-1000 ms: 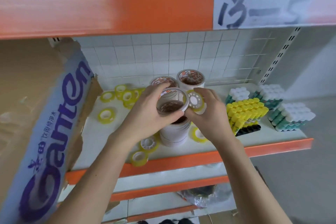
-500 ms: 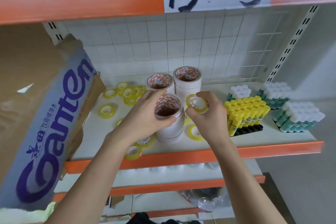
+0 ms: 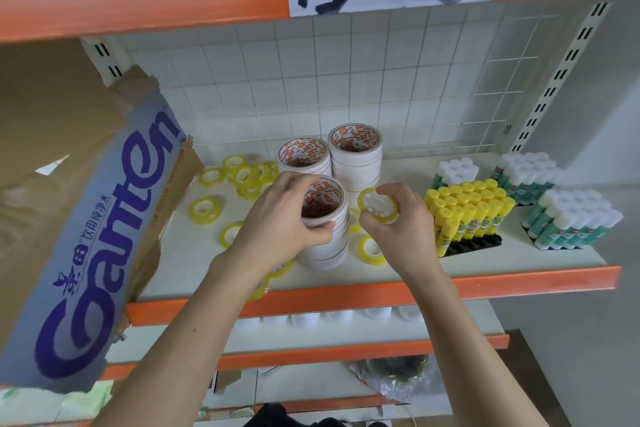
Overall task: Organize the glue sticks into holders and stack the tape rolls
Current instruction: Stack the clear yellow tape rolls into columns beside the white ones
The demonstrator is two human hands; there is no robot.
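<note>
Left grip [image 3: 280,222] clasps the front tape stack's top roll [image 3: 320,208]; right grip [image 3: 398,225] pinches a small yellow roll [image 3: 377,206].

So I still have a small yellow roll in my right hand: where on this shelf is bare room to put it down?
Bare shelf runs along the front edge, between the near white tape stack and the yellow glue sticks. Another patch lies between the cardboard box and the left hand. The back left is crowded with loose yellow rolls.

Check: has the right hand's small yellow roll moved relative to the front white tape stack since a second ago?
Yes. The small yellow roll in the right hand has drawn rightward, off the front white tape stack rim.
</note>
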